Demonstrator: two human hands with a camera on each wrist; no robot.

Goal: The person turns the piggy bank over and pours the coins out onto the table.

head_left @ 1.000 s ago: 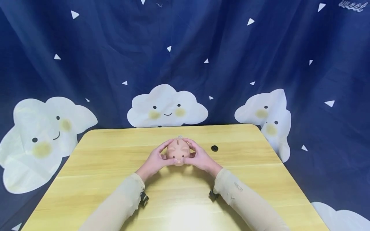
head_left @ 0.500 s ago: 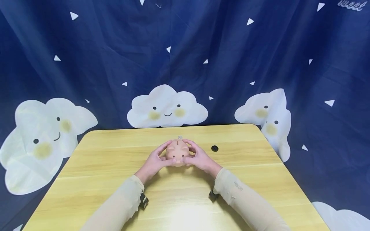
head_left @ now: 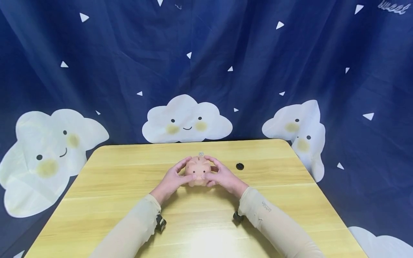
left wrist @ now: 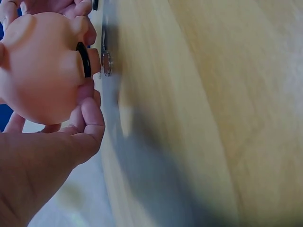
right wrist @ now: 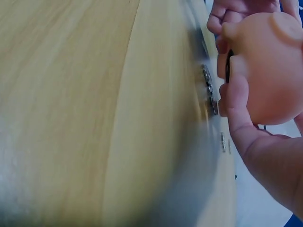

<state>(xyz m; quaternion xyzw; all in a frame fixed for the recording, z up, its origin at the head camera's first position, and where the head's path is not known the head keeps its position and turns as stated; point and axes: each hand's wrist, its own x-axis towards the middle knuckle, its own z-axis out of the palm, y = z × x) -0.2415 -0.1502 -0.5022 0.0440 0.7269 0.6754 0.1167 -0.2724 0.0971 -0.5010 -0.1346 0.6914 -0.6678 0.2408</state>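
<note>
**Piggy bank held between my two hands**

From the head camera, my left hand (head_left: 172, 180) and my right hand (head_left: 223, 177) were curled around a pink piggy bank (head_left: 198, 170), held just above the middle of the wooden table (head_left: 113, 186). A small black cap (head_left: 240, 166) lay near, on the right.

From the left wrist, my fingers (left wrist: 90, 118) supported the piggy bank (left wrist: 42, 71); some coins (left wrist: 107, 62) lay on the table under it.

From the right wrist, my thumb (right wrist: 235, 101) pressed its side (right wrist: 270, 71).
</note>
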